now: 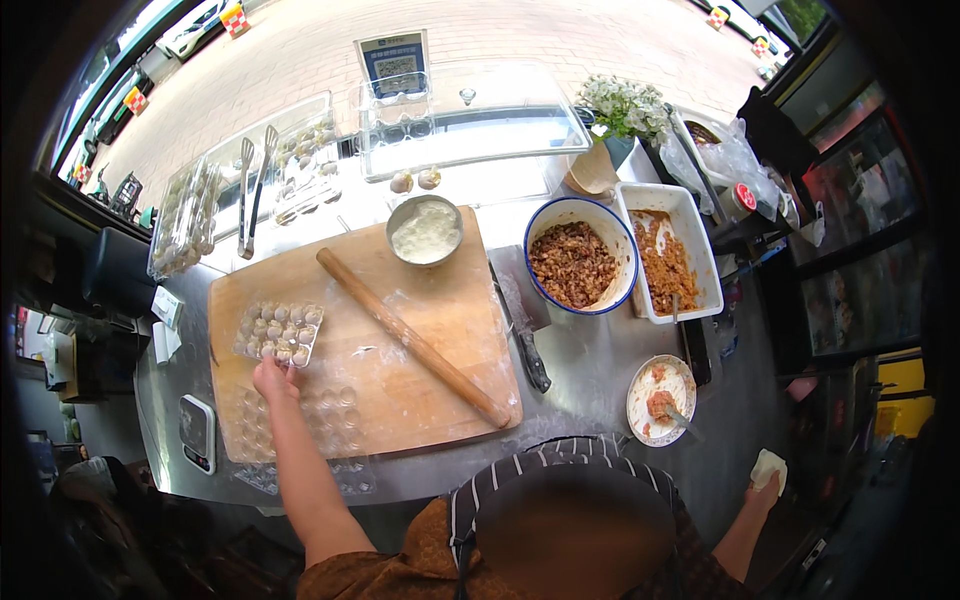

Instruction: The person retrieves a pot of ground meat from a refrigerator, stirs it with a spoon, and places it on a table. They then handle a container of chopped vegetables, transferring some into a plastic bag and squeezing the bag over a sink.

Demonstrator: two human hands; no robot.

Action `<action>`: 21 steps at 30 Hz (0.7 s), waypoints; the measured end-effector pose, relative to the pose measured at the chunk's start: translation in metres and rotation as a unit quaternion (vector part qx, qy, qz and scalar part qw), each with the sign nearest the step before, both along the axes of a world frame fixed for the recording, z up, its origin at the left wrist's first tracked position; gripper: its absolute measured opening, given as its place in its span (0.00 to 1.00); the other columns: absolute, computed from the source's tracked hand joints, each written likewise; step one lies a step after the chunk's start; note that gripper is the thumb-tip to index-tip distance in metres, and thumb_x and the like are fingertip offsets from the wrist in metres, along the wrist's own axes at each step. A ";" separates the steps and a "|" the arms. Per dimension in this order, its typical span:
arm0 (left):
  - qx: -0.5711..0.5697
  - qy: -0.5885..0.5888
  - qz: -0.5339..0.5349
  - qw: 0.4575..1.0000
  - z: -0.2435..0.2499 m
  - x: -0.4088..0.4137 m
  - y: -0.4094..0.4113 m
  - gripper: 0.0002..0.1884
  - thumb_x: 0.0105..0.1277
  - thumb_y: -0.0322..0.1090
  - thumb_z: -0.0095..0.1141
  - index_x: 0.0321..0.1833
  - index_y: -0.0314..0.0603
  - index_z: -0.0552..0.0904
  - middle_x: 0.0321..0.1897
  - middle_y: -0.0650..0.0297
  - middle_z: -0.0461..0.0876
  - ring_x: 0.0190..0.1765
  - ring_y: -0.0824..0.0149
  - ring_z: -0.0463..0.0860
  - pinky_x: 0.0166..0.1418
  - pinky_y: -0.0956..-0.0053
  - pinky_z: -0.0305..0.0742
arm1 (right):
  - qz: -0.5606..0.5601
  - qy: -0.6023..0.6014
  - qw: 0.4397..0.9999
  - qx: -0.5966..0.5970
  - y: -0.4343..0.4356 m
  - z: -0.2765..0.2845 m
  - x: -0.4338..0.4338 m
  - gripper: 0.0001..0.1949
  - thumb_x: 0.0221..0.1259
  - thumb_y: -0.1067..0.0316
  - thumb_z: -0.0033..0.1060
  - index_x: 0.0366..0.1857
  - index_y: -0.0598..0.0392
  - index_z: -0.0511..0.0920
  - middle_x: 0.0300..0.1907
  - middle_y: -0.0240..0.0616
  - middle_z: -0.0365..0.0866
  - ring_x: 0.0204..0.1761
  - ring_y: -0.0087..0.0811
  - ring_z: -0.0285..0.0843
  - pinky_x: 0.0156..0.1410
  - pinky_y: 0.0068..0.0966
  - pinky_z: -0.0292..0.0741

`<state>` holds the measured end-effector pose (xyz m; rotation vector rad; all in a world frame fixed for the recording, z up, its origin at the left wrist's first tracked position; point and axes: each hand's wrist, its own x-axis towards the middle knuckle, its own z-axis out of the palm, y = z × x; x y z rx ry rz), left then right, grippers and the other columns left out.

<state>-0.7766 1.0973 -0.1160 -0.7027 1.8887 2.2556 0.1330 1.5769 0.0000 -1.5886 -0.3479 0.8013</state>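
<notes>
My left hand (276, 379) grips the near edge of a small clear plastic tray of dumplings (280, 330) over the left part of a floured wooden board (420, 300). Held out low at the right, past the steel counter, my right hand (763, 491) has a pale, thin folded piece (769, 470) in it; whether this is dough or cloth I cannot tell. Below my left hand an empty clear tray (330, 420) with round hollows lies partly under my forearm. A wooden rolling pin (412, 341) rests diagonally across the board, and a bowl of flour (425, 231) stands at its far edge.
Right of the board lie a cleaver (529, 337), a blue-rimmed bowl of filling (574, 262), a white tub of orange filling (671, 262) and a plate (661, 401) with meat and a utensil. Tongs (255, 195) and dumpling boxes (184, 217) stand far left; a scale (197, 433) sits near left.
</notes>
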 end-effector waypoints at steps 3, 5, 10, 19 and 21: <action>0.031 0.032 0.023 0.999 0.016 0.022 0.007 0.06 0.68 0.35 0.52 0.40 0.41 0.74 0.36 0.61 0.80 0.36 0.67 0.82 0.37 0.74 0.80 | 0.009 0.023 0.999 0.027 0.002 -0.007 0.012 0.29 0.64 0.55 0.64 0.67 0.54 0.67 0.64 0.41 0.73 0.63 0.43 0.73 0.64 0.39 0.71; 0.057 0.069 -0.011 0.996 0.037 0.041 0.013 0.07 0.68 0.33 0.50 0.44 0.39 0.73 0.40 0.58 0.80 0.40 0.63 0.83 0.43 0.71 0.82 | 0.016 0.031 0.999 0.031 0.001 -0.013 0.023 0.27 0.66 0.55 0.63 0.66 0.53 0.69 0.63 0.40 0.74 0.62 0.43 0.74 0.62 0.39 0.74; 0.135 0.178 -0.122 0.967 0.100 0.099 0.062 0.05 0.68 0.28 0.47 0.45 0.39 0.69 0.45 0.51 0.81 0.50 0.56 0.83 0.51 0.62 0.83 | -0.008 0.047 0.998 0.030 -0.006 -0.025 0.048 0.28 0.66 0.56 0.63 0.67 0.53 0.68 0.64 0.41 0.72 0.63 0.44 0.72 0.63 0.40 0.73; 0.355 0.161 -0.419 0.820 0.172 0.115 0.273 0.11 0.73 0.33 0.43 0.52 0.36 0.71 0.57 0.48 0.77 0.58 0.55 0.79 0.61 0.58 0.78 | -0.019 0.056 0.997 0.042 -0.022 -0.039 0.094 0.30 0.64 0.53 0.64 0.68 0.51 0.67 0.65 0.41 0.71 0.64 0.46 0.71 0.64 0.43 0.72; 0.229 0.217 -0.447 0.837 0.176 0.105 0.336 0.06 0.72 0.29 0.45 0.47 0.36 0.67 0.51 0.47 0.78 0.53 0.55 0.82 0.55 0.58 0.81 | -0.040 0.044 0.997 0.045 -0.031 -0.038 0.105 0.31 0.64 0.54 0.64 0.69 0.51 0.67 0.65 0.41 0.71 0.63 0.46 0.71 0.64 0.42 0.71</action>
